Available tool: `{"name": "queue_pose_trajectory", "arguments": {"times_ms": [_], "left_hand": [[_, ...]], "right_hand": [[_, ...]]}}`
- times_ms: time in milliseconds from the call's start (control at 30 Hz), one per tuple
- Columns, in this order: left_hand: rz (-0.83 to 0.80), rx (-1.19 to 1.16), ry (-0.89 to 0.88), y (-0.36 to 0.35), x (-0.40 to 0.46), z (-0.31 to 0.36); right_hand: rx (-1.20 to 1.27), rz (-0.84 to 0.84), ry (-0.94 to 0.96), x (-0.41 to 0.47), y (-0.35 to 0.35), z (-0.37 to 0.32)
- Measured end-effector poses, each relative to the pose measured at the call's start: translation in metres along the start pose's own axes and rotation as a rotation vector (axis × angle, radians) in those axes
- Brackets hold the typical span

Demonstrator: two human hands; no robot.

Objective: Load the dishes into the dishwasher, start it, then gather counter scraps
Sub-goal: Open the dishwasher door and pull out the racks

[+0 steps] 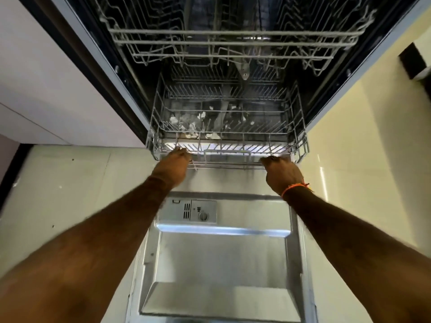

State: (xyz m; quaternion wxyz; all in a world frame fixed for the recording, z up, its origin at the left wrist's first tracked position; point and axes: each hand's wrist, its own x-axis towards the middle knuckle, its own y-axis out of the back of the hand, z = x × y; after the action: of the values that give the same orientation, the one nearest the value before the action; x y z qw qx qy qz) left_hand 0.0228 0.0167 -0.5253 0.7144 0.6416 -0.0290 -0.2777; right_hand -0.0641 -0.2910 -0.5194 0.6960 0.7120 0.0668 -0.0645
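The fingers of my left hand (173, 165) curl around the front rail of the grey wire lower rack (227, 127), near its left corner, and my right hand (281, 173), with an orange thread band (294, 188) at the wrist, grips the same rail near the right corner. The rack sits at the mouth of the open dishwasher (130, 89), below the grey wire upper rack (233, 40). The steel door (221, 264) lies flat beneath my forearms, its detergent dispenser (190, 210) between them.
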Motion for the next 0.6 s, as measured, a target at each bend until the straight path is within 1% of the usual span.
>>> {"name": "queue_pose_trajectory", "arguments": {"times_ms": [100,233,400,467,600], "left_hand": [[-0.064,-0.017,-0.012,-0.006,-0.039,0.011],[-0.219,-0.053,0.018,-0.017,-0.085,0.018],[-0.382,-0.068,0.05,-0.032,-0.149,0.03],[-0.421,-0.06,0.076,-0.036,-0.169,0.036],[-0.483,-0.067,0.06,-0.044,-0.202,0.042]], "right_hand": [[0.02,-0.052,0.015,-0.038,-0.004,-0.009],[0.054,-0.082,0.002,-0.086,-0.009,-0.022],[0.06,-0.183,-0.015,-0.145,-0.023,-0.037],[0.084,-0.185,-0.033,-0.165,-0.03,-0.041],[0.12,-0.182,-0.085,-0.199,-0.041,-0.054]]}}
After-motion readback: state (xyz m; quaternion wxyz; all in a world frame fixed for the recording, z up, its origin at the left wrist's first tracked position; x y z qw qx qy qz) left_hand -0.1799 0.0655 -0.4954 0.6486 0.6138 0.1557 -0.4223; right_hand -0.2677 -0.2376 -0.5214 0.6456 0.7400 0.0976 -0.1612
